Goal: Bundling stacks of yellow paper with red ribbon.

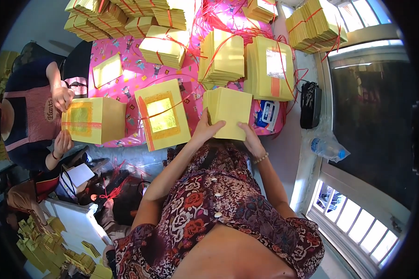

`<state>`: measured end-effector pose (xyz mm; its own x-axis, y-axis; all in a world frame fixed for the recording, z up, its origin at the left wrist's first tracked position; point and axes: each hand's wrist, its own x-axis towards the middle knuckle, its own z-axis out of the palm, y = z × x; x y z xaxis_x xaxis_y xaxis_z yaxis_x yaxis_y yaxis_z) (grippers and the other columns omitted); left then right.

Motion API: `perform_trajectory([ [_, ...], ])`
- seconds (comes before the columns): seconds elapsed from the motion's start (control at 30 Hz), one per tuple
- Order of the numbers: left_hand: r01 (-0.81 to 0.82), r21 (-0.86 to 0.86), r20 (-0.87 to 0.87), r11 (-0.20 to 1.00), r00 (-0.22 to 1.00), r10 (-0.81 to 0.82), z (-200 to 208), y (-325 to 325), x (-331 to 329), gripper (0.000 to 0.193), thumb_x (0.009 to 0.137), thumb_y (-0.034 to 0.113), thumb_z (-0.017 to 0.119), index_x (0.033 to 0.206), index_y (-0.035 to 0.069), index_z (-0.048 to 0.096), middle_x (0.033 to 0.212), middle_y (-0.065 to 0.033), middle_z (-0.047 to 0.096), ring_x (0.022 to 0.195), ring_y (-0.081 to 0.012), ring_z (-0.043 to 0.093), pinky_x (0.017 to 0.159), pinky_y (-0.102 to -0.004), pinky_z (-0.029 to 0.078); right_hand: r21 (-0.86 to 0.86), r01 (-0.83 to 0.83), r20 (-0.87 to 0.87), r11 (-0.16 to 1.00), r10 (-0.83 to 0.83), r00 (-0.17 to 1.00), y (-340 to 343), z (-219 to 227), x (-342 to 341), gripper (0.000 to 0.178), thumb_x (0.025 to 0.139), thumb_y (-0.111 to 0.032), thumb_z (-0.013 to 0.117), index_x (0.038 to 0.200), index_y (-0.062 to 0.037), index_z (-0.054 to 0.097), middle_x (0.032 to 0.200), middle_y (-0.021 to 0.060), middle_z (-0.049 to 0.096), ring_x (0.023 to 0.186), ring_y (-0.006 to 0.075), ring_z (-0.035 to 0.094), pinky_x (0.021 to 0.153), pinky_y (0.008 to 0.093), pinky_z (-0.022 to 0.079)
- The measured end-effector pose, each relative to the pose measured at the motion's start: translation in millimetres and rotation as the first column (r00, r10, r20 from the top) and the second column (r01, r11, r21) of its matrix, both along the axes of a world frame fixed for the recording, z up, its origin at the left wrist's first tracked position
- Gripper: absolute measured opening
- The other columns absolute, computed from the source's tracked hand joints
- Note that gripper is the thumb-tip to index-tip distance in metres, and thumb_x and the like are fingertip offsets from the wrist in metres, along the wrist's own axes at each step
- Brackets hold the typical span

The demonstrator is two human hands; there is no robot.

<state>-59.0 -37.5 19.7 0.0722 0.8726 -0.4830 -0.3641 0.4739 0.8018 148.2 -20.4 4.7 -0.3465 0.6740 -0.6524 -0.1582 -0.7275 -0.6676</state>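
A thick stack of plain yellow paper is held before me at the table's near edge. My left hand grips its left side, thumb lying on the front face. My right hand closes on its lower right corner, thumb on the front as well; fingers behind the stack are hidden. To the left lies a yellow paper stack with a gold foil square and a red strip across it. Just beyond my hands stand a red-tied yellow bundle and another with a silvery square.
A co-worker's hands hold a gold-foil yellow stack at the left. More tied bundles and loose red ribbons cover the far pink tablecloth. A blue-white packet, black case and plastic bottle are at right.
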Motion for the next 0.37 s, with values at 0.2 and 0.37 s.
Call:
perform_trajectory([
  [0.2, -0.038, -0.027, -0.050, 0.999, 0.998, 0.037, -23.7, 11.8, 14.8, 0.087, 0.075, 0.016, 0.072, 0.139, -0.005, 0.017, 0.129, -0.0198, 0.045, 0.116, -0.0241, 0.049, 0.095, -0.0336, 0.042, 0.042, -0.013, 0.049, 0.999, 0.011, 0.999, 14.9, -18.3, 8.1, 0.049, 0.089, -0.024, 0.056, 0.127, 0.0056, 0.044, 0.121, 0.0106, 0.054, 0.113, 0.0180, 0.050, 0.097, 0.0295, 0.038],
  [0.37, -0.090, -0.001, -0.033, 0.996, 0.995, 0.090, -35.6, 3.7, 7.9, 0.086, 0.077, 0.015, 0.070, 0.141, 0.000, 0.016, 0.132, -0.0201, 0.041, 0.120, -0.0251, 0.045, 0.098, -0.0340, 0.040, 0.125, -0.216, 0.197, 0.968, 0.189, 0.962, 19.6, 5.0, -0.9, 0.058, 0.089, -0.026, 0.057, 0.135, 0.0017, 0.036, 0.128, 0.0120, 0.049, 0.116, 0.0174, 0.047, 0.099, 0.0299, 0.036],
])
